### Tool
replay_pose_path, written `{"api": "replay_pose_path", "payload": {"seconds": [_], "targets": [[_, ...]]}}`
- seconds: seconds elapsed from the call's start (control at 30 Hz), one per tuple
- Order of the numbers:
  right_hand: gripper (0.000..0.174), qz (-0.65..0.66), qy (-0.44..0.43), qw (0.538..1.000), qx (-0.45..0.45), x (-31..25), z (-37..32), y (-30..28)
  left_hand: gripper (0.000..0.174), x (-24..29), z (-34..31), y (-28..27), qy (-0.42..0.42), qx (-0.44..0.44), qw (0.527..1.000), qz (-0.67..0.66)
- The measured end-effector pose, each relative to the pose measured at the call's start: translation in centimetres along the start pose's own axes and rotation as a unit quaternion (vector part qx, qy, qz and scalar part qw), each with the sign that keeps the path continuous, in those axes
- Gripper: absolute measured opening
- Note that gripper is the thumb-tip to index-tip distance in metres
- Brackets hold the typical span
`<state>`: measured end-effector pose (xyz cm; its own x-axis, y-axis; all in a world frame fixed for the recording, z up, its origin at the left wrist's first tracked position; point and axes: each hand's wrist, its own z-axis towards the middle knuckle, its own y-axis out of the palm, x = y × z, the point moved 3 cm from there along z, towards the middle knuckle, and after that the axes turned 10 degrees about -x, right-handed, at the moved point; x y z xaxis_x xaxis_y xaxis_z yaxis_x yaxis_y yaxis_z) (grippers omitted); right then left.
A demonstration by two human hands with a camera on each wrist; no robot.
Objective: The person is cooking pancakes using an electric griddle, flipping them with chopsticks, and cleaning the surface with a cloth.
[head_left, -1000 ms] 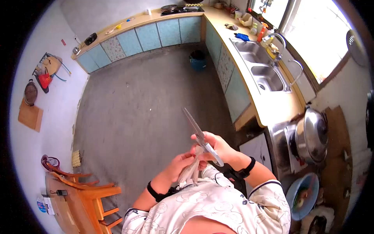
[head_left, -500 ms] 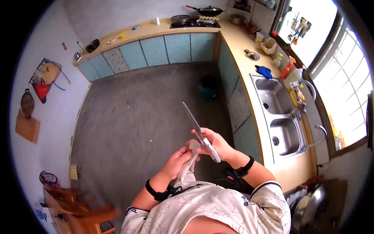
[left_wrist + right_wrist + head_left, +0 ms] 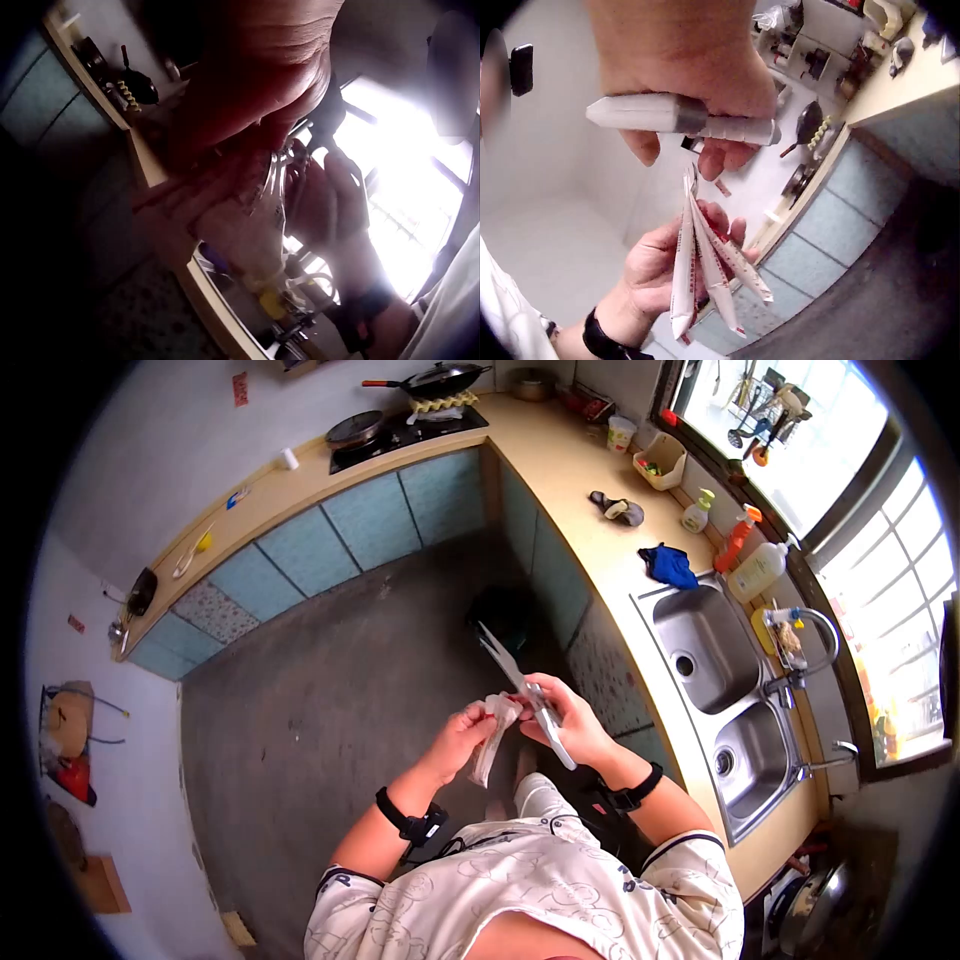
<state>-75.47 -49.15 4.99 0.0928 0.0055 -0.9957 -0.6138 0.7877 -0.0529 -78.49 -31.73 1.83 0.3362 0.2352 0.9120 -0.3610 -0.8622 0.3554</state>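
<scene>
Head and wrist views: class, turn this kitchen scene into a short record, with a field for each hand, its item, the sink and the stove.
Left hand: holds packets
Packets: narrow, white with red print, ends fanned out
Right hand: grips a bladed tool
Bladed tool: pale handle, blade pointing forward
Sink: two basins, blue cloth beside it
Stove: pan on it

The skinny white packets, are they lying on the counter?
No, the left hand holds the skinny white packets up in the air, away from the counter.
</scene>
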Motion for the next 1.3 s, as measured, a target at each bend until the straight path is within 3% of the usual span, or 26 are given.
{"api": "replay_pose_path", "payload": {"seconds": [0.1,0.13,0.23,0.27,0.4,0.5,0.7,0.83,1.03,1.2,1.3], "targets": [[0.061,-0.09,0.044,0.995,0.024,3.9,3.4,-5.0,0.011,-0.5,6.7,-6.2,0.013,0.045,0.998,0.04],[0.063,-0.203,0.085,0.975,0.007,4.6,4.5,-6.7,0.01,-0.4,8.6,-7.8,0.008,0.044,0.999,0.032],[0.062,-0.247,0.111,0.963,-0.008,9.9,8.3,-10.5,0.012,-1.4,15.1,-12.6,0.01,0.073,0.997,-0.013],[0.062,-0.241,0.136,0.961,-0.021,11.5,9.7,-11.2,0.026,-3.1,17.4,-15.0,0.02,0.055,0.998,-0.018],[0.061,-0.193,0.192,0.959,-0.074,16.6,14.9,-13.0,0.027,-5.6,23.9,-18.9,-0.039,0.051,0.997,-0.032],[0.061,-0.188,0.227,0.952,-0.08,21.0,18.2,-14.2,0.026,-8.0,27.2,-21.9,-0.102,0.027,0.994,0.01],[0.061,-0.144,0.288,0.944,-0.077,28.0,22.8,-15.3,0.025,-12.2,32.9,-26.7,-0.17,0.031,0.982,-0.073],[0.058,-0.149,0.298,0.94,-0.074,32.7,25.4,-15.4,0.022,-14.6,36.7,-30.8,-0.211,0.008,0.976,-0.043],[0.048,-0.097,0.351,0.931,-0.018,36.5,28.4,-16.0,0.027,-15.9,41.5,-35.2,-0.284,-0.062,0.957,-0.024],[0.048,-0.074,0.4,0.913,-0.018,38.3,29.9,-16.7,0.028,-17.5,43.9,-37.0,-0.266,-0.09,0.959,-0.04],[0.05,-0.098,0.402,0.91,-0.016,39.6,30.7,-17.2,0.026,-18.4,45.0,-37.7,-0.296,-0.103,0.949,0.026]]}}
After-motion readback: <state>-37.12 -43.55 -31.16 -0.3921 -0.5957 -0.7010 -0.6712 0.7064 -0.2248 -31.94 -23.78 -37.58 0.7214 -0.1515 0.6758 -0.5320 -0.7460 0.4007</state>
